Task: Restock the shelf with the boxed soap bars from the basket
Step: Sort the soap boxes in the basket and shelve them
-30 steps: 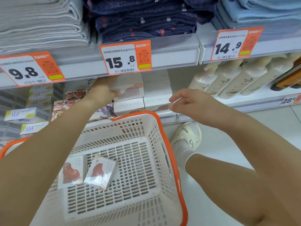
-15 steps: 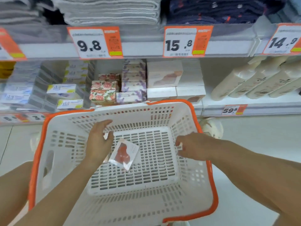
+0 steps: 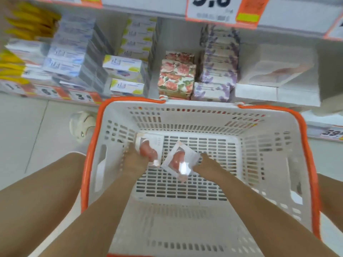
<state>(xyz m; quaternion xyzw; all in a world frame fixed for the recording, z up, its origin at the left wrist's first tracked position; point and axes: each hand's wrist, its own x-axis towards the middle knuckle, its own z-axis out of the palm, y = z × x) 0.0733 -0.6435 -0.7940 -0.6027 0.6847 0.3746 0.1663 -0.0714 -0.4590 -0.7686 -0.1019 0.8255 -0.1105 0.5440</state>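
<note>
Both hands now down in the basket, each on a boxed soap bar.

Left to right: the left hand [image 3: 134,161], half a second ago hovering open above the floor of the basket [image 3: 187,115], now grips the left soap box [image 3: 149,148] near the left wall; the right hand [image 3: 207,165], earlier at the right side, has crossed to centre and pinches the tilted right soap box [image 3: 179,161]; the two boxes almost touch; bare slatted floor lies open to the right and toward the person; beyond the far rim, the white soap boxes [image 3: 274,78] sit stacked on the shelf [image 3: 313,115].
</note>
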